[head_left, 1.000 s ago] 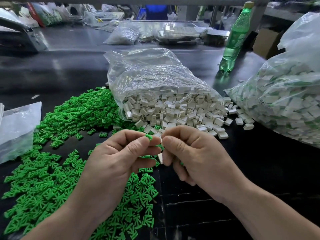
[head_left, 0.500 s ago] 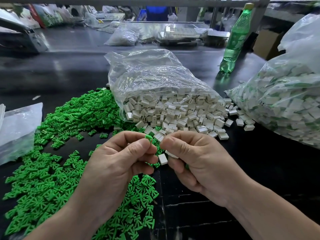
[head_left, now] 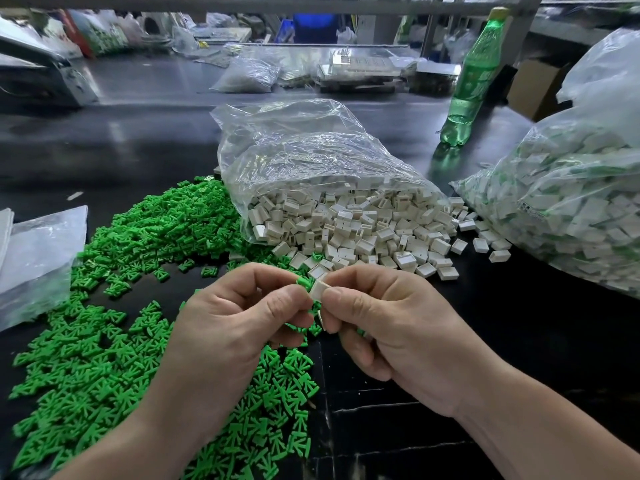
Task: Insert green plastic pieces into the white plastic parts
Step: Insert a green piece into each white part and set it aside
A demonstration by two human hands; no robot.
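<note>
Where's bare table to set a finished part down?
Bare black table right of the right hand, bordered by the spilled white parts and the full bag. Also the far strip left of the open bag. Crowded: green pieces cover the left.

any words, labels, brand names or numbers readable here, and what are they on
No text here can be read for certain.
Label on the green bottle: pale marks, too blurred to read.
Small dark print on the right bag: too small to read.
Packages on the far benches: too blurred to tell whether they carry any text.
</note>
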